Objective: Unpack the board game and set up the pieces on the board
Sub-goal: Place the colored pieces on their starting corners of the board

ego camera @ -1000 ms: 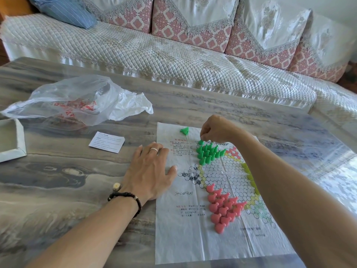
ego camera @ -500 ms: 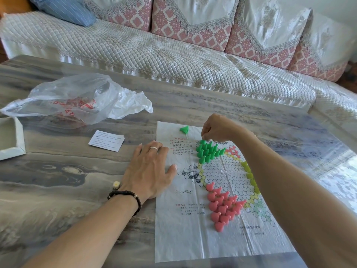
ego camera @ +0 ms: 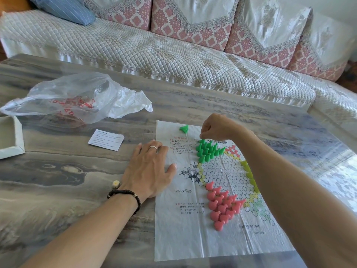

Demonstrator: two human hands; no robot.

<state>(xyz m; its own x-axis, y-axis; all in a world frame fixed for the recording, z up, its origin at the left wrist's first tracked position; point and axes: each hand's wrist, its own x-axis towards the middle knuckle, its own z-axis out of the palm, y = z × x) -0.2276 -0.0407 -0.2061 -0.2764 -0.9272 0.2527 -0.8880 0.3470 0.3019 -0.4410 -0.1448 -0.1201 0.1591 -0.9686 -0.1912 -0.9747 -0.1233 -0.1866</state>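
A thin plastic game sheet [ego camera: 193,238] with a printed star of circles lies flat on the table. Several green pawns [ego camera: 207,150] stand packed in its far point, and several pink pawns [ego camera: 222,206] fill the near point. One green pawn [ego camera: 184,128] lies on its side near the sheet's far edge. My left hand [ego camera: 148,169] rests flat, fingers spread, on the sheet's left edge. My right hand [ego camera: 218,127] hovers over the far tip of the green group with fingertips pinched together; whether it holds a pawn is hidden.
A crumpled clear plastic bag [ego camera: 77,99] lies at the far left. A white box [ego camera: 10,138] sits at the left edge, a small leaflet [ego camera: 106,139] between them and the sheet. A small die [ego camera: 116,183] lies by my left wrist. A quilted sofa [ego camera: 173,49] runs behind the table.
Hardly anything has moved; my right hand stays pinched at the tip of the green group and my left hand stays flat on the sheet.
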